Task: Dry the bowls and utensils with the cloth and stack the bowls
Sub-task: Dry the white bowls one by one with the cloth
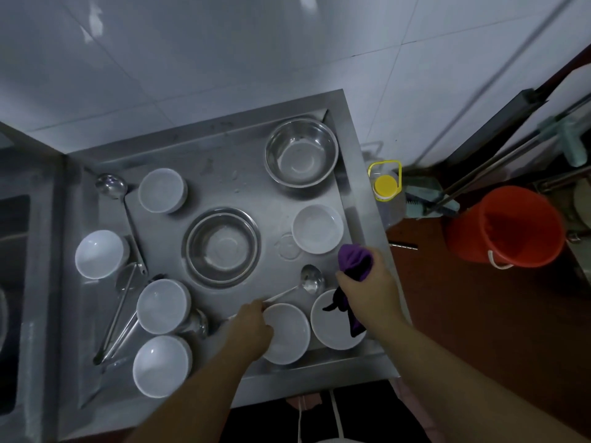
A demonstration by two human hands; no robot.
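Holding a purple cloth [355, 262], the right hand [367, 286] is staying above the right edge of the steel counter [243, 174]; its fingers are curled round the bunched cloth, and one end of the cloth is hanging down over a white bowl [335, 324] at the near right corner. The left hand [251, 327] is lying at the rim of another white bowl [287, 334] just beside that one, and its fingers are bent at the handle end of a small ladle [308, 282], but I cannot tell if they are really pinching the handle. The cup of this ladle is lying between the two hands. Five more white bowls are standing apart on the counter: one at the right side [318, 228], one at the back left [162, 190], one at the far left [99, 254] and two at the near left [163, 306] [161, 366]. A steel bowl [302, 152] is sitting in the back right corner and a second steel bowl [223, 247] in the middle. A long ladle [112, 186] and a pair of tongs [116, 318] are lying on the left side. On the floor at the right, a red bucket [505, 227] and a bottle with a yellow cap [385, 183] are standing.
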